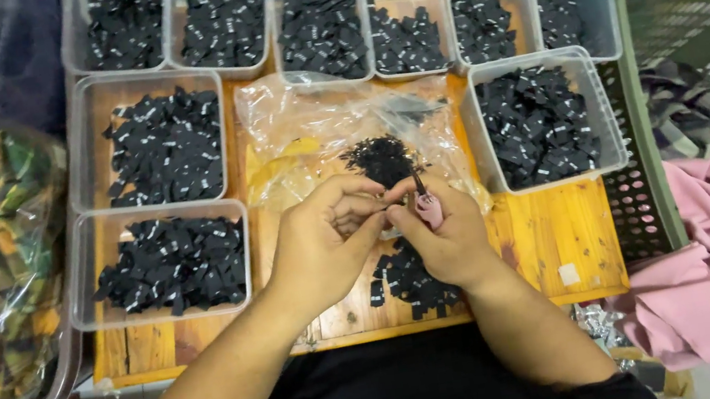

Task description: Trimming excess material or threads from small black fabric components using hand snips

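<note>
We see the left hand (pixel 324 241) and right hand (pixel 439 234) pinched together; the right grips a small pink-handled tool (pixel 426 203). What the left fingertips pinch is hidden. Loose black labels (pixel 411 280) lie just beneath both hands, partly covered.

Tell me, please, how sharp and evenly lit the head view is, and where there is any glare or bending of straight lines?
Head view: light is even and soft, shadows faint; the left hand and right hand are fairly sharp; the clear plastic bag throws pale glare; the wooden board bows slightly near the edges from the wide lens; the bagged cloth at far left is blurred.
</note>
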